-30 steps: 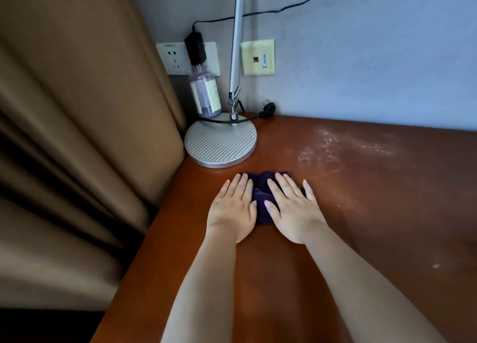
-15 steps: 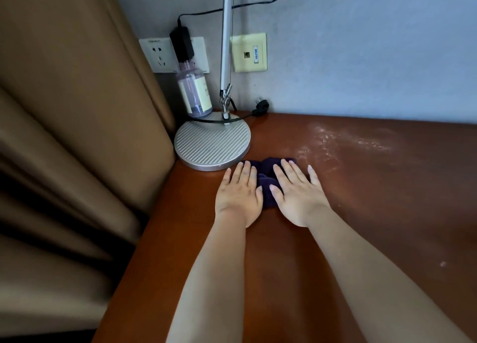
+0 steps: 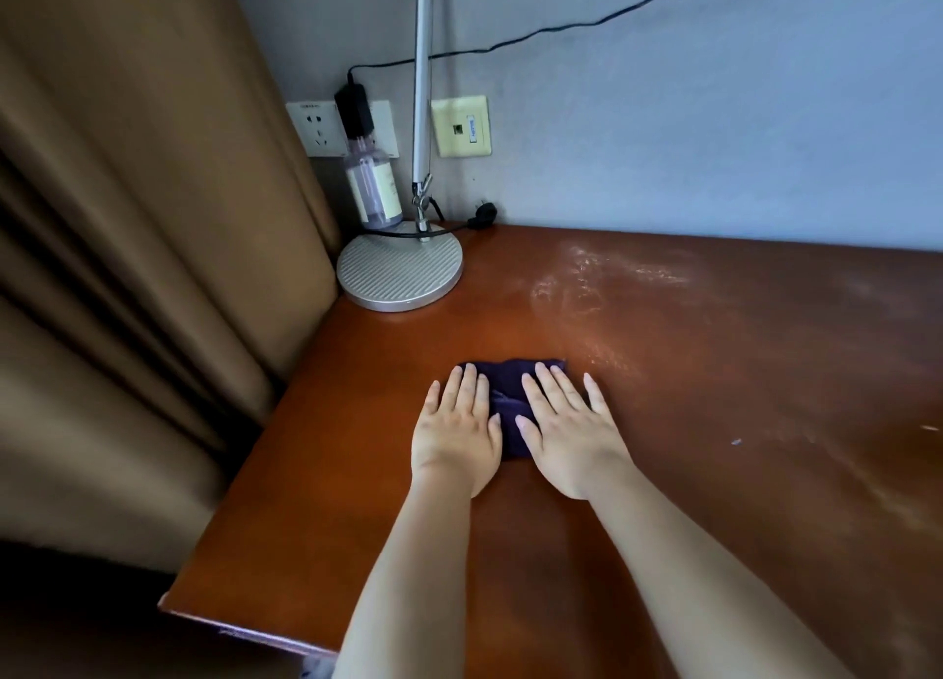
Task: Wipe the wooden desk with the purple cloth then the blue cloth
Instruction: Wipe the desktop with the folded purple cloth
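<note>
Both of the person's hands lie flat on a small, dark purple folded cloth [image 3: 510, 397] on the reddish-brown wooden table [image 3: 714, 372]; the cloth sits toward the left of the table, nearer than the round silver ribbed lamp base [image 3: 399, 276] and apart from it. The left hand [image 3: 456, 436] covers the cloth's left edge and the right hand [image 3: 569, 438] its right part; each grip is spread, fingers straight and pressing down, nothing pinched or curled round. Only a strip of the cloth shows between and beyond the fingers.

The cloth looks soft, thin and light; it should bunch and fold under a sideways push rather than keep its shape, so flat palm pressure over its middle seems the sound hold; pinching a corner would probably drag it into a rope. The polished table seems smooth enough for the fabric to glide easily.

A pale, dusty smear [image 3: 587, 280] lies on the far side to the right, and pale specks [image 3: 735, 442] further right; by that, the purple wiping seems unfinished. No blue cloth is in view. A clear plastic bottle [image 3: 370, 188] stands in the far left corner, behind the lamp base.
</note>
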`<state>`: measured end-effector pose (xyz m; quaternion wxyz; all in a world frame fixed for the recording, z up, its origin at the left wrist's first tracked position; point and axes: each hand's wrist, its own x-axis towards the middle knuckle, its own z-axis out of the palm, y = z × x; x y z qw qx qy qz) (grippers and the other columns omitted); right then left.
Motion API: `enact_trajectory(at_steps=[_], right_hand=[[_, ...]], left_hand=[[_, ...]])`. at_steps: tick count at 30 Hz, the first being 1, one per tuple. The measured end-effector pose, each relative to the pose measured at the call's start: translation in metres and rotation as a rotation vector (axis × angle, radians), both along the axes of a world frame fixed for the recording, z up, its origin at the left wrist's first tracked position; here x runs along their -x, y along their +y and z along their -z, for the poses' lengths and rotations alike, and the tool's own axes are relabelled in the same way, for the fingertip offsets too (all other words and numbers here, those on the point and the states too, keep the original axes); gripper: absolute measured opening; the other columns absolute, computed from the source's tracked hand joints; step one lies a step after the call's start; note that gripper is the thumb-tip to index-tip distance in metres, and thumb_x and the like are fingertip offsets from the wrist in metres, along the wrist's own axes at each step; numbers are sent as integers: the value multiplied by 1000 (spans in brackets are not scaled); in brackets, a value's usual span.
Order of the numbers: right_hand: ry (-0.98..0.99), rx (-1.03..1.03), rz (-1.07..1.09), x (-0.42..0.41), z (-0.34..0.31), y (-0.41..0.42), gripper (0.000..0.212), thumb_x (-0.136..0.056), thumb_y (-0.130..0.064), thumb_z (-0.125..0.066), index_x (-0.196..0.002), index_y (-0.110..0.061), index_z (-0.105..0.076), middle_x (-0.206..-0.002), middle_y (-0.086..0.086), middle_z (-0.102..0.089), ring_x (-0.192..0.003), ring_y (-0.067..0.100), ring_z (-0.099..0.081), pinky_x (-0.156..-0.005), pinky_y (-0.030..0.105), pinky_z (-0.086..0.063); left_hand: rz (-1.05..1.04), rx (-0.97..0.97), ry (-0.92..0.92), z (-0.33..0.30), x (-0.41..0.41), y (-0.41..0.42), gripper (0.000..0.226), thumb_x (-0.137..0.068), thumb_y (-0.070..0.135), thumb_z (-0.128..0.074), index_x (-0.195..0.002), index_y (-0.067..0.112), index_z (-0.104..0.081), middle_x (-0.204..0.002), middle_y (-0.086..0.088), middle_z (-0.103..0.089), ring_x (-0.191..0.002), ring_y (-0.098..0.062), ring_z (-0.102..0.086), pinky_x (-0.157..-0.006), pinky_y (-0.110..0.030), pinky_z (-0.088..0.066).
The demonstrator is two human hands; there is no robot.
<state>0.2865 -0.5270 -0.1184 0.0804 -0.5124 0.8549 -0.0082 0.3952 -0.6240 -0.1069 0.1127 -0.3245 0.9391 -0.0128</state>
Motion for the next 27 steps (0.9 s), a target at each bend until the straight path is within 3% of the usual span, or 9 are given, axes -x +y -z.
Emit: enact_trajectory(at_steps=[4, 8, 12, 17, 21, 27], right_hand=[[-17, 24, 35, -2, 2, 26, 96, -66, -53, 32, -153, -22, 7, -161, -3, 11, -147, 11, 14, -116, 41, 14], [-17, 28, 60, 2, 4, 37, 114, -54, -60, 51, -153, -22, 7, -161, -3, 11, -147, 11, 14, -116, 41, 14], [-16, 72, 73, 11, 5, 31, 94, -69, -53, 29, -154, -22, 3, -161, -3, 8, -147, 11, 11, -116, 41, 13], [24, 48, 101, 36, 6, 11, 86, -75, -52, 24, -154, -24, 2, -162, -4, 6, -147, 10, 10, -117, 42, 11], [17, 32, 136, 58, 4, -7, 57, -102, -46, -6, -154, -24, 0, -162, -4, 5, -147, 9, 10, -118, 42, 10], [23, 20, 183, 81, 3, -29, 56, -102, -44, -11, -154, -24, 0, -162, -5, 5, -147, 9, 10, -118, 41, 10]], left_hand=[[32, 4, -4, -1, 0, 22, 57, -104, 38, -4, -153, 12, 9, -161, -6, 13, -148, -20, 15, -121, -39, 5], [60, 5, 7, 1, 6, 29, 57, -103, 38, -5, -153, 12, 9, -161, -6, 13, -148, -20, 16, -121, -39, 5], [93, 2, 25, 4, 15, 20, 57, -103, 38, -5, -153, 14, 8, -161, -4, 13, -147, -18, 16, -121, -39, 6], [108, -24, 60, 7, 44, -3, 57, -103, 38, -6, -154, 15, 7, -162, -3, 12, -148, -17, 16, -121, -39, 6], [112, -48, 75, 8, 66, -22, 57, -103, 38, -6, -154, 16, 6, -162, -2, 11, -148, -17, 15, -121, -40, 7], [148, -64, 70, 6, 93, -47, 57, -103, 38, -7, -154, 16, 6, -162, -2, 11, -148, -17, 15, -120, -42, 7]])
